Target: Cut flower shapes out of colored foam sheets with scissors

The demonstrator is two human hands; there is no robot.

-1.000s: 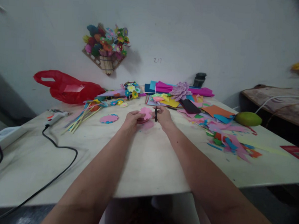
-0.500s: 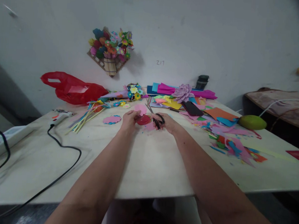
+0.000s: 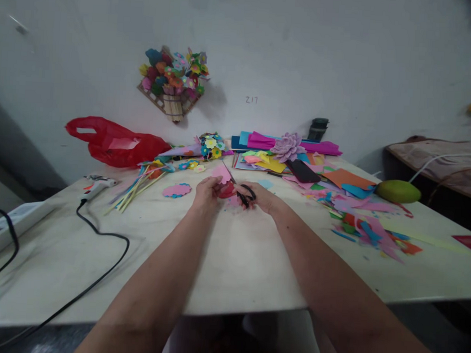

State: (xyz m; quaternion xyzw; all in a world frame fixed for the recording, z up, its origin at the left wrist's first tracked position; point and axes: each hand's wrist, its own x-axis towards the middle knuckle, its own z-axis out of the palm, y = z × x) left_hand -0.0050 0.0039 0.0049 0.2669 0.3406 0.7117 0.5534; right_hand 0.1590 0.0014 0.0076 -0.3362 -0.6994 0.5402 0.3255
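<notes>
Pale counter against a wall: scissors at pink piece

Left grip: fingers closed on the edge of the pink piece. Right grip: fingers closed round the handles of the black-handled scissors, blades pointing up and left beside the pink piece; blade contact unclear. Red item between the grips, partly hidden. Left of left grip: pink disc with blue scalloped edge, then glue gun. Right of right grip: coloured scraps, green fruit beyond
</notes>
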